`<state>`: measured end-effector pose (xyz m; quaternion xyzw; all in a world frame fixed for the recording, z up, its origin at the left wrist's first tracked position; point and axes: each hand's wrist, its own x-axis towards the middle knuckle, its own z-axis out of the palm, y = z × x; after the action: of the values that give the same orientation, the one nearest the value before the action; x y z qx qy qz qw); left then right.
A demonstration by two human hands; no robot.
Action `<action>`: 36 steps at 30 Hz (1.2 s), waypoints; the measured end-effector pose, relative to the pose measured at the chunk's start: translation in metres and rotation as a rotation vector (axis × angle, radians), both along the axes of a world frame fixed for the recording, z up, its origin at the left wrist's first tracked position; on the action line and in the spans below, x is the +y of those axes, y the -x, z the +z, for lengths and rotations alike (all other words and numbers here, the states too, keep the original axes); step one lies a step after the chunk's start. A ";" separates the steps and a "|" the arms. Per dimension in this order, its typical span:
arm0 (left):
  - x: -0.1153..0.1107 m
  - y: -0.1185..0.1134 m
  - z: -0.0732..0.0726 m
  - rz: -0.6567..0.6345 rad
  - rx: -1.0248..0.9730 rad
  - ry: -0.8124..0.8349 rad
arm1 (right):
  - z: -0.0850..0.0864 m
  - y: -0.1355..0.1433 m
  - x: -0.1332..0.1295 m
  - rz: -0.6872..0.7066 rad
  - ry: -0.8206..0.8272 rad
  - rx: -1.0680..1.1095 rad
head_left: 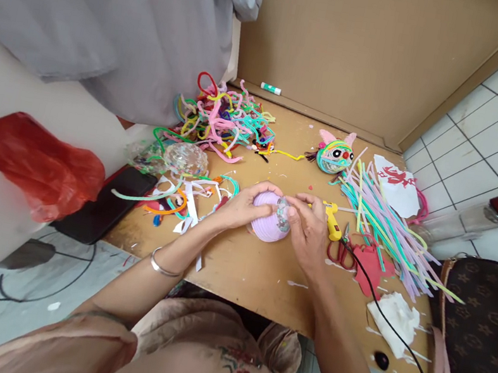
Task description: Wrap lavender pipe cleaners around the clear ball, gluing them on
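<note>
Between my hands, a little above the table, is a rounded ball [266, 223] wound with lilac pipe cleaner. A greyish, shiny patch shows on its right side, where the winding does not cover it. My left hand [248, 204] wraps round the ball from the left, thumb lying across its front. On the right, my right hand [308, 226] has thumb and fingers pinched together at the edge of the bare patch. Whether a strand sits in that pinch is too small to make out. Just behind my right hand lies a yellow glue gun [333, 222].
Loose pipe cleaners [223, 114] heap at the back left, by clear crumpled plastic balls [186, 158]. A finished animal head [335, 155] sits at the back. Straight pipe cleaners [382, 223], scissors [342, 253], red felt [369, 269], and a black cord are right; a brown bag [485, 324] borders the table.
</note>
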<state>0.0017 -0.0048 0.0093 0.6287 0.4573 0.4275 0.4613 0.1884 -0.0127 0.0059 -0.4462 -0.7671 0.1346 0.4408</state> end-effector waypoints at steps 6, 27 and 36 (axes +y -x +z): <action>-0.001 0.000 -0.002 0.009 0.003 0.004 | 0.002 0.008 0.010 -0.086 0.017 0.150; 0.002 -0.001 -0.005 -0.017 -0.024 -0.045 | 0.012 0.028 0.017 -0.243 0.228 0.218; 0.002 -0.002 -0.005 -0.011 0.011 -0.072 | 0.019 0.031 0.020 -0.329 0.250 0.131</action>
<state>0.0038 -0.0024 0.0041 0.6496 0.4411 0.4375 0.4382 0.1575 0.0073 0.0245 -0.6068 -0.6312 0.1838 0.4468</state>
